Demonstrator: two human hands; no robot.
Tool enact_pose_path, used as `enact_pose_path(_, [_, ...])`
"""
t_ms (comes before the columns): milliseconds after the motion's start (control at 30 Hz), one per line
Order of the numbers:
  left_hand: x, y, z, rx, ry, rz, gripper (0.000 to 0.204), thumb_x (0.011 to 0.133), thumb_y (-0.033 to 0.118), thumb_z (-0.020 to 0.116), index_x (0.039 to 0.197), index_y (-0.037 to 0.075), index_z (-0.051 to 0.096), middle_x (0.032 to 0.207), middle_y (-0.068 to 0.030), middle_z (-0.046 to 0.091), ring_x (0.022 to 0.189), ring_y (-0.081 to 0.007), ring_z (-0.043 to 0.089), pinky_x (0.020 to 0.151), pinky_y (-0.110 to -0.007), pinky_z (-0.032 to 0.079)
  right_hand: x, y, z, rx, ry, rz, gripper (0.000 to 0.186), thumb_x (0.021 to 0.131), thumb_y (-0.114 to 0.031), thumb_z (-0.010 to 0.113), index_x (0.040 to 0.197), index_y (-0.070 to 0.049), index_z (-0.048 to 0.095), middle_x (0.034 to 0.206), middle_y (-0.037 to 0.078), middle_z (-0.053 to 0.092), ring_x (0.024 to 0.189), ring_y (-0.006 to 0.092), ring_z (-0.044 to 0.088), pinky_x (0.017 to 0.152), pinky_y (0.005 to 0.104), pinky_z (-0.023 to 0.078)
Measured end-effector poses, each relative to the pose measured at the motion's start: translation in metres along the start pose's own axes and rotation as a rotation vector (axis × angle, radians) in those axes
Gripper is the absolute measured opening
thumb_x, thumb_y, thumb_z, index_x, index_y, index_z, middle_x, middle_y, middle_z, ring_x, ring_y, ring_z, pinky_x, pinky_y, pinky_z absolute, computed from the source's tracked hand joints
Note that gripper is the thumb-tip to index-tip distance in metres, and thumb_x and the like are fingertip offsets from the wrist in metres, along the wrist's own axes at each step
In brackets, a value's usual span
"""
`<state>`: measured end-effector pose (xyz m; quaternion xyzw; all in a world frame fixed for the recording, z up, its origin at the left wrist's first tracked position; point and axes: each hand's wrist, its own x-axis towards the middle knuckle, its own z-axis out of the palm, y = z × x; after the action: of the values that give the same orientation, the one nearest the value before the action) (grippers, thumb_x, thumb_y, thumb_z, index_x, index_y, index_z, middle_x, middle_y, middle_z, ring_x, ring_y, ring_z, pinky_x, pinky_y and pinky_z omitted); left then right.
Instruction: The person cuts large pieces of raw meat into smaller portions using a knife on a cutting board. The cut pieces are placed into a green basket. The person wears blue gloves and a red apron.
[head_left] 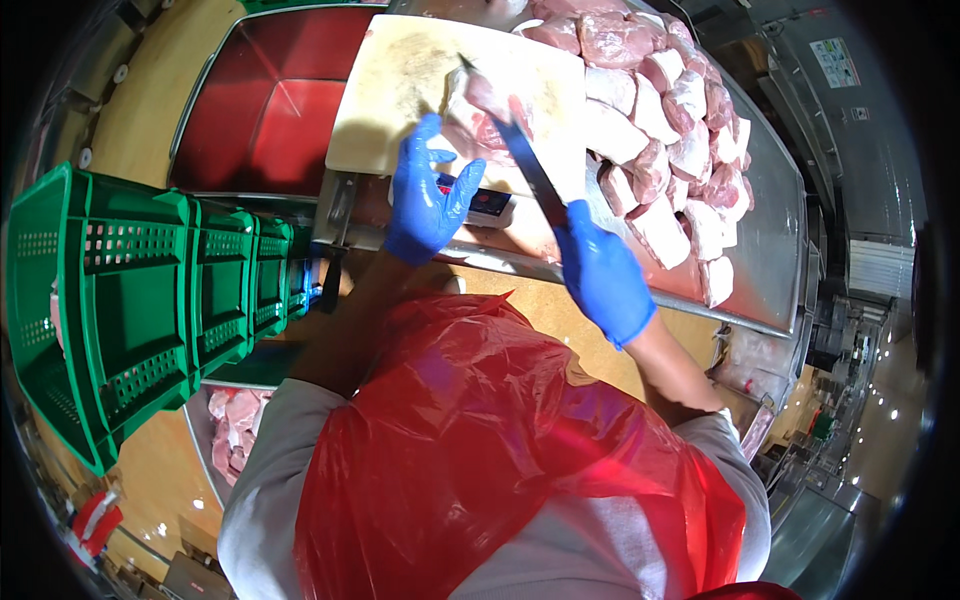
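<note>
My right hand, in a blue glove, is closed around the handle of a long knife. The blade slants up and left across a piece of raw pork with pale fat and pink flesh, lying on a cream cutting board. Whether the edge touches the meat I cannot tell. Just below and left of that piece is my left hand, also gloved in blue, fingers spread and holding nothing. A small device with a dark display sits beside this hand at the board's near edge.
Many raw pork chunks are heaped on the steel table at right. A red tub stands left of the board. Green stacked crates rise at left, above a bin of meat. A dark-handled tool hangs at the table edge.
</note>
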<state>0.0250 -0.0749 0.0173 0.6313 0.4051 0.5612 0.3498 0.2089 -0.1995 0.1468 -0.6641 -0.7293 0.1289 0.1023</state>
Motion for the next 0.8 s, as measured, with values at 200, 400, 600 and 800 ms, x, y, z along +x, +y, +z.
enact_pose_path(200, [0.065,0.01,-0.052,-0.116,0.419,0.367,0.078,0.088,0.031,0.073,0.143,-0.004,0.031,0.135,-0.0176,0.044,0.101,-0.0227,0.057,0.077,-0.032,0.053,0.012,-0.032,0.005,0.093,-0.122,-0.216,0.022,0.097,-0.017,0.06,0.112,-0.005,0.048,0.072,0.026,0.061,0.063,0.0462,0.06,0.054,0.0537,0.045])
enact_pose_path(400, [0.043,-0.006,-0.107,-1.226,0.149,-0.301,0.022,0.097,0.022,0.055,0.108,0.004,0.056,0.079,-0.0052,0.062,0.057,-0.0084,0.047,0.05,-0.02,0.037,-0.005,-0.027,-0.024,0.166,-0.134,-0.336,0.022,0.097,-0.016,0.061,0.111,-0.005,0.048,0.075,0.023,0.062,0.062,0.0445,0.062,0.053,0.0508,0.047])
enact_pose_path(600, [0.06,0.14,-0.32,-0.551,0.913,-0.002,0.043,0.083,0.03,0.063,0.109,-0.003,0.061,0.09,-0.0161,0.055,0.07,-0.0268,0.048,0.062,-0.037,0.042,-0.011,0.037,-0.028,0.513,0.226,0.191,0.024,0.101,-0.012,0.06,0.119,0.002,0.055,0.068,0.011,0.062,0.053,0.0193,0.06,0.051,0.0344,0.047])
enact_pose_path(800, [0.034,0.122,-0.476,1.774,1.316,-0.194,0.078,0.081,0.06,0.065,0.12,-0.007,0.059,0.12,-0.035,0.054,0.1,-0.0475,0.057,0.079,-0.06,0.05,-0.012,0.086,0.013,0.744,0.397,0.324,0.016,0.104,-0.013,0.055,0.113,0.001,0.054,0.071,0.006,0.061,0.054,0.0106,0.056,0.047,0.0291,0.046])
